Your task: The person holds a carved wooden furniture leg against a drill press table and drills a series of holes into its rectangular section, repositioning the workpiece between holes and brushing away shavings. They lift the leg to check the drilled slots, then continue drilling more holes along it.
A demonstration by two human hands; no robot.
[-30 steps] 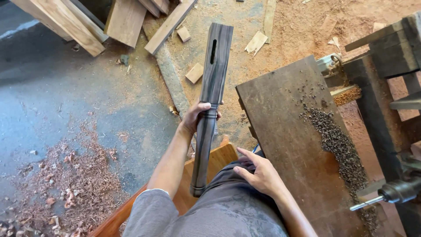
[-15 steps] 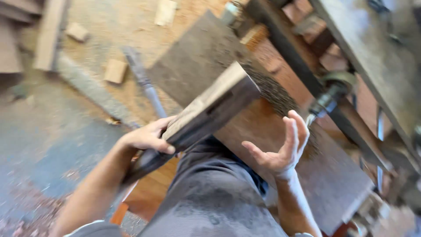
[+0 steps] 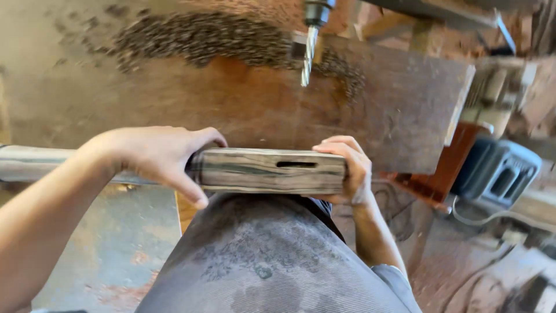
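My left hand (image 3: pixel 153 159) is wrapped around the wood piece (image 3: pixel 266 170) mid-length; my right hand (image 3: pixel 347 168) cups its slotted right end. The piece lies level across my lap, just near of the table (image 3: pixel 405 104), below the drill bit (image 3: pixel 308 55). As I judge it, one slip could swing the end into the bit, or bring my fingers under it.

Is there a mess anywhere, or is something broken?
Nothing looks broken. The mess is a spill of dark wood shavings strewn over the brown work board, thickest around the drill bit. The left hand and right hand hold the slotted wooden piece, which looks whole.
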